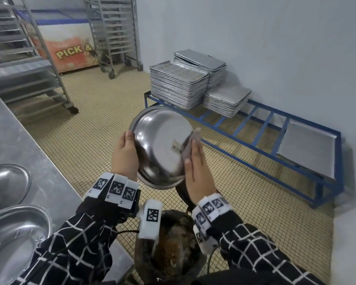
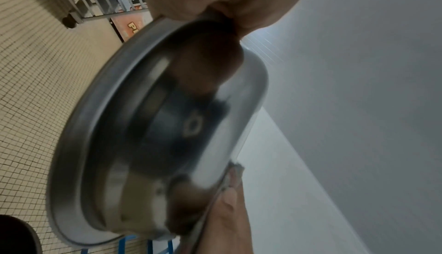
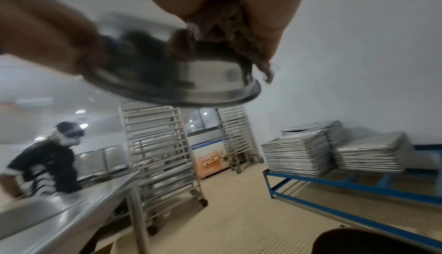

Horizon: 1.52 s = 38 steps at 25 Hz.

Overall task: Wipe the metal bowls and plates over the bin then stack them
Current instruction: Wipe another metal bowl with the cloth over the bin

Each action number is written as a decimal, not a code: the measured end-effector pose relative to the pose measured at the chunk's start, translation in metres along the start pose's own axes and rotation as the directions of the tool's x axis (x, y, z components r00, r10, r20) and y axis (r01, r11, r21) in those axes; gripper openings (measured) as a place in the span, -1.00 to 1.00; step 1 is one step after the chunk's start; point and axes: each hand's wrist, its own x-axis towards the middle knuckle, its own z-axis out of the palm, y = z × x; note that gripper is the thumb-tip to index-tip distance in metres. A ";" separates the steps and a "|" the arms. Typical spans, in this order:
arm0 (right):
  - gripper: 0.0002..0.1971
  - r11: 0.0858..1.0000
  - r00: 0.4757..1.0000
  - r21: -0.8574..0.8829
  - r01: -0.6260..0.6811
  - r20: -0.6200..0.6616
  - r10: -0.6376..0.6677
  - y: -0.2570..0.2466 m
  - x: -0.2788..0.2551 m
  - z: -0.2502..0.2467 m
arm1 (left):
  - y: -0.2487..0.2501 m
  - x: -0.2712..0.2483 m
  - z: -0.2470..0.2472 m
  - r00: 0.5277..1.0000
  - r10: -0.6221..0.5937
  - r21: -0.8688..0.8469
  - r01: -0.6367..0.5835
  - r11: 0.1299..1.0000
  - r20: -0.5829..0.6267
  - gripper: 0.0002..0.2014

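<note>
A shiny metal bowl (image 1: 160, 145) hangs tilted above the dark bin (image 1: 173, 243), its underside with a barcode sticker turned toward me. My left hand (image 1: 124, 155) grips its left rim, fingers curled behind it. My right hand (image 1: 195, 167) lies flat with straight fingers and presses a grey-brown cloth (image 1: 190, 144) against the bowl's right side. The left wrist view shows the bowl (image 2: 167, 125) edge-on with the cloth (image 2: 235, 175) at its far rim. In the right wrist view the cloth (image 3: 227, 31) sits between my palm and the bowl (image 3: 191, 80).
Two more metal bowls (image 1: 6, 182) (image 1: 14, 239) rest on the steel table (image 1: 29, 140) at my left. A blue floor rack (image 1: 255, 128) with stacked baking trays (image 1: 179, 85) stands along the right wall. Wheeled tray racks (image 1: 115, 33) stand behind. Another person (image 3: 47, 159) works at the counter.
</note>
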 end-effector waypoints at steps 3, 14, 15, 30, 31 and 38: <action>-0.41 0.974 0.978 -0.101 0.205 0.050 -0.201 -0.019 -0.012 0.024 | -0.001 -0.003 0.003 0.999 0.022 0.055 -0.024 0.998 0.024 -0.77; -0.63 0.953 0.941 0.165 -0.253 -0.185 0.282 0.012 0.018 -0.029 | -0.009 -0.005 -0.005 0.983 0.072 0.178 -0.103 0.979 0.169 -0.72; -0.67 0.952 0.934 0.162 -0.261 -0.208 0.291 0.013 0.012 -0.030 | -0.014 -0.005 -0.006 0.980 0.078 0.210 -0.116 0.971 0.182 -0.70; -0.56 0.959 0.967 0.171 -0.224 -0.086 0.241 -0.002 0.002 -0.008 | -0.027 0.004 -0.011 0.968 0.145 0.296 -0.202 0.934 0.203 -0.64; -0.54 0.977 0.984 0.148 -0.153 -0.073 0.165 -0.009 -0.001 -0.004 | -0.027 0.004 -0.010 0.963 0.166 0.315 -0.228 0.922 0.211 -0.63; -0.56 0.994 0.982 0.081 -0.071 -0.170 0.084 -0.022 0.026 -0.005 | -0.027 -0.001 -0.004 0.938 0.218 0.287 -0.295 0.911 0.271 -0.72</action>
